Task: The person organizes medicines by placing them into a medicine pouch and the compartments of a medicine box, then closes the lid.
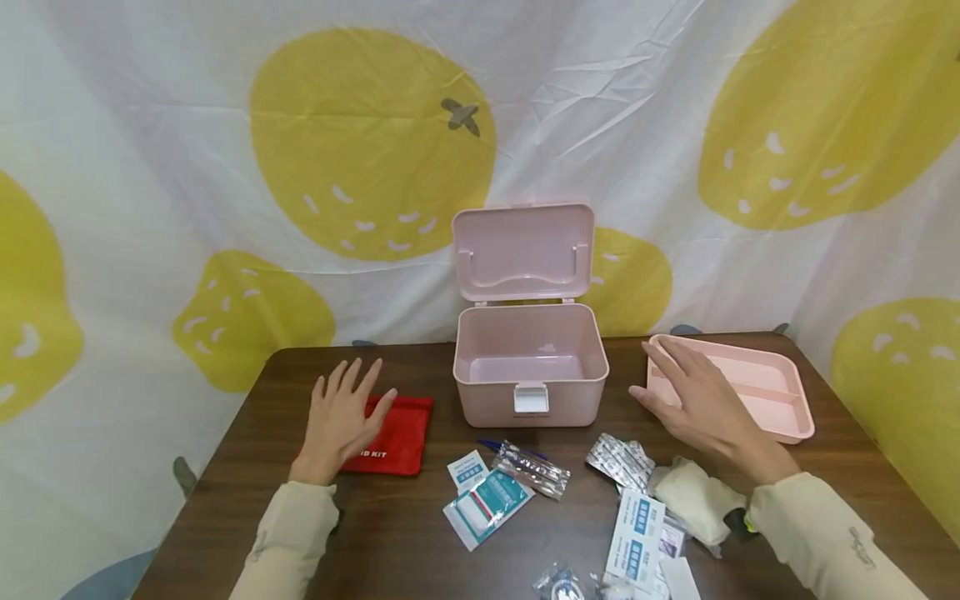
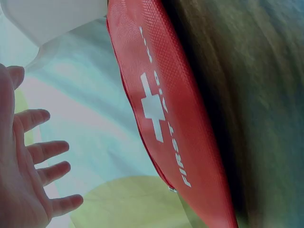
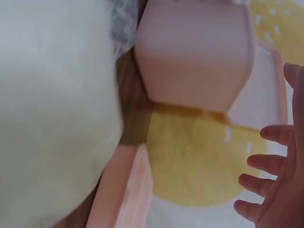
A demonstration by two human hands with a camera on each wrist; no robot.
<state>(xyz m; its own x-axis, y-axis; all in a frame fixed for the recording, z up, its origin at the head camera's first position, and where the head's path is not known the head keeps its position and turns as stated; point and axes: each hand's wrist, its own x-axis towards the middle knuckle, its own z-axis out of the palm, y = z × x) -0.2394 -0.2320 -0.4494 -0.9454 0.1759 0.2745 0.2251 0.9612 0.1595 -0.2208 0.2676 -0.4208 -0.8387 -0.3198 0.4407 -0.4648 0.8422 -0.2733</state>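
Observation:
My left hand (image 1: pixel 341 425) hovers with spread fingers over a red first aid kit pouch (image 1: pixel 405 433), partly covering it in the head view. The left wrist view shows the pouch (image 2: pixel 156 104) with its white cross and lettering, apart from the fingers. My right hand (image 1: pixel 701 404), fingers extended, is held over the left part of a pink divided tray (image 1: pixel 787 392). Neither hand holds anything. Between them stands a pink box (image 1: pixel 531 404) with its lid (image 1: pixel 525 250) raised and its inside bare. In the right wrist view the box (image 3: pixel 194 57) lies beyond the fingers.
In front of the box lie a teal packet (image 1: pixel 491 504), a silver strip packet (image 1: pixel 532 471) and blister packs (image 1: pixel 621 460). White-and-blue packets (image 1: pixel 636 533) and a cream cloth-like bundle (image 1: pixel 697 500) sit nearer the right forearm. A clear-wrapped item (image 1: pixel 562 583) is at the front. A patterned curtain (image 1: pixel 390 308) hangs behind.

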